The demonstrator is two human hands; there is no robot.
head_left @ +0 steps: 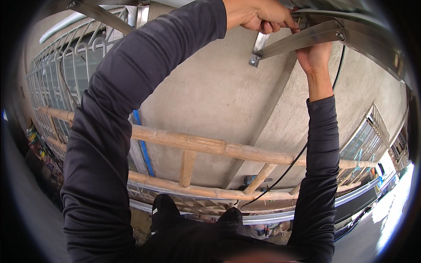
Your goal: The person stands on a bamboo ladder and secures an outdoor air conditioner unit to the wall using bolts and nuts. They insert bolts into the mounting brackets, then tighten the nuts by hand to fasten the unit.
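Up at the top, my left hand (267, 17) has its fingers curled around a small metal fastener (298, 21) at the stainless steel frame (372, 48), though the fingertips are partly obscured. My right hand (314, 58) reaches up from below, behind the angled steel strut (294, 39); its fingers are mostly hidden there, near the left hand's fingertips. The strut has bolts at both ends and meets a short upright bracket (254, 60) against the concrete wall (206, 101).
Bamboo scaffold poles (193, 142) cross below my arms, near my dark shoes (164, 210). Grilled windows (57, 74) flank the wall at both sides. A black cable (289, 168) hangs down past a power drill (251, 179). A blue pipe (144, 158) runs vertically at the left.
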